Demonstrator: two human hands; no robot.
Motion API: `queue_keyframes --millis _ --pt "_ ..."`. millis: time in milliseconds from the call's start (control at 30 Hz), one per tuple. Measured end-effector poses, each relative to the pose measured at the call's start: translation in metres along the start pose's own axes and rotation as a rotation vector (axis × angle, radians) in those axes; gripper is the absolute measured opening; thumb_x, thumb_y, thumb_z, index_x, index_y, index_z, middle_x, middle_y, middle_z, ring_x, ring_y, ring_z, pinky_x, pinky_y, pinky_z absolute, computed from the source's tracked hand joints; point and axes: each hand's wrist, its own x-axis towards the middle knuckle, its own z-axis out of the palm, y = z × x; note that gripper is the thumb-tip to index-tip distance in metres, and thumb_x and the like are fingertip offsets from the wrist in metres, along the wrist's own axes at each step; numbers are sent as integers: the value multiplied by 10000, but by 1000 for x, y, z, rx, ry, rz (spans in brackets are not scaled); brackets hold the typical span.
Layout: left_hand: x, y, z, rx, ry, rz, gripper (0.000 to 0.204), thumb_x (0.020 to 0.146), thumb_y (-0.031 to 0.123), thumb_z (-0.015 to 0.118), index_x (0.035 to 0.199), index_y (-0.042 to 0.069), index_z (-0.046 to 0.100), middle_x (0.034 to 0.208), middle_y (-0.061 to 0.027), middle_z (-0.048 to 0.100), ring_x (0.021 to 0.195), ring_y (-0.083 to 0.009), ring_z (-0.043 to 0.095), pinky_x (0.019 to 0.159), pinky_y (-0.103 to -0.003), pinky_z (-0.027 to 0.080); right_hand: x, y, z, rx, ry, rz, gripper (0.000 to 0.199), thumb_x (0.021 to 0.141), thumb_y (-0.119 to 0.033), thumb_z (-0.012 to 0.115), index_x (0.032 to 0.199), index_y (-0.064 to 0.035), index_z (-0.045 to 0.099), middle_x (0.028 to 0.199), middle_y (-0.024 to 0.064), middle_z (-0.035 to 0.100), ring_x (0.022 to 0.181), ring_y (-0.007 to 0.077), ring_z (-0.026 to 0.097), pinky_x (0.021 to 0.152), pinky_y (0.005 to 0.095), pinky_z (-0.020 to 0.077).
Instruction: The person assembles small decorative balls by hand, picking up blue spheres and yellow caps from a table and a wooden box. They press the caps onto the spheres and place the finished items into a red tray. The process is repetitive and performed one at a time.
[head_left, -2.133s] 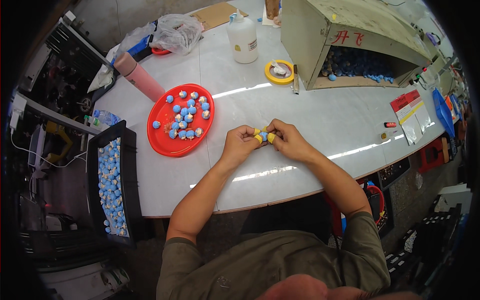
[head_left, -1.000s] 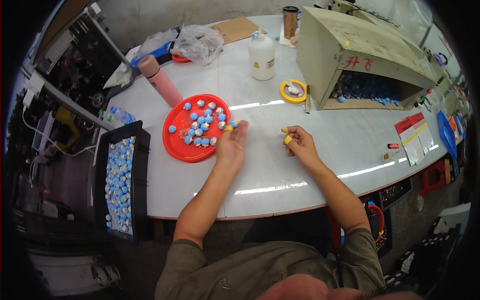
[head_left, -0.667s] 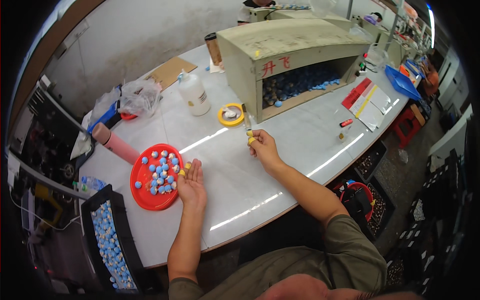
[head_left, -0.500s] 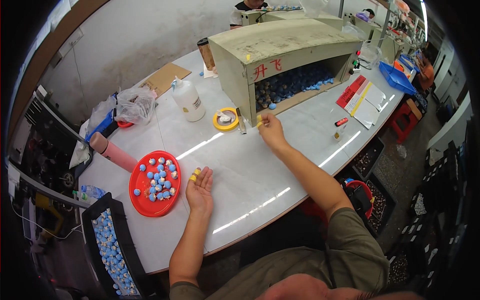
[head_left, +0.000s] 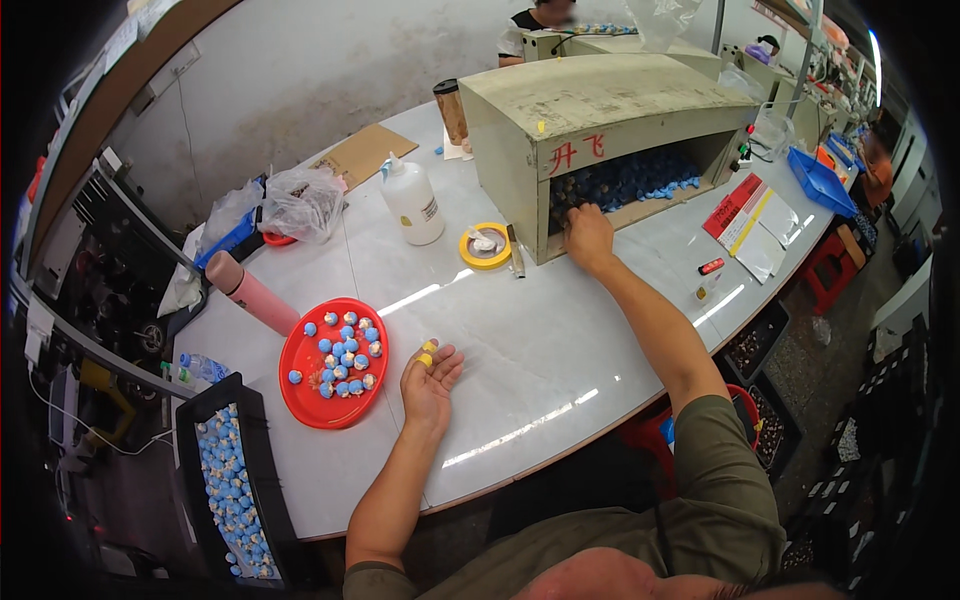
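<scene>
My right hand reaches into the front opening of a beige metal box, at the near left end of a heap of small blue pieces. Its fingers are curled together, and whatever is between the fingertips is hidden. My left hand rests palm up above the table, open, with yellow tape round its fingers and nothing seen in it. Left of it stands a round red tray holding several small blue-and-cream balls.
A black crate of similar balls stands at the table's left edge. A pink flask, a white squeeze bottle and a yellow tape roll are farther back. Papers and a red lighter-like item lie right.
My right hand has moved from the table by the box's corner into its opening. My left hand's fingers have curled slightly. The whole view has shifted a little.
</scene>
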Motion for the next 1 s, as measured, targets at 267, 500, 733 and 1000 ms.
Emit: queue_keyframes --millis 267,500,733,1000 --pt "-14 -11 14 310 -146 168 388 951 161 668 1270 6 510 1152 -137 642 1021 -202 666 865 -306 554 -92 -67 -62 1763 -462 905 39 937 -102 566 919 -70 552 760 8 563 586 78 499 516 235 375" --pt "-21 -17 21 301 -238 256 419 911 100 714 1264 -8 516 1216 -153 632 1095 -201 642 930 -328 535 -177 -177 -82 1996 -722 1040 39 938 -95 572 958 -73 547 753 0 567 606 83 515 525 241 386" --pt "-21 -4 20 242 -50 61 323 952 134 663 1226 29 527 1167 -139 649 943 -187 692 773 -258 574 -185 -168 -89 1785 -605 801 153 932 -90 587 1075 -49 550 791 8 568 661 82 539 561 243 419" --pt "-22 -5 19 288 -161 -103 335 946 108 656 1249 15 546 1140 -97 653 880 -143 671 720 -211 515 -184 43 -114 445 513 521 561 813 -32 666 1312 3 411 1203 146 462 1121 285 493 967 388 394"
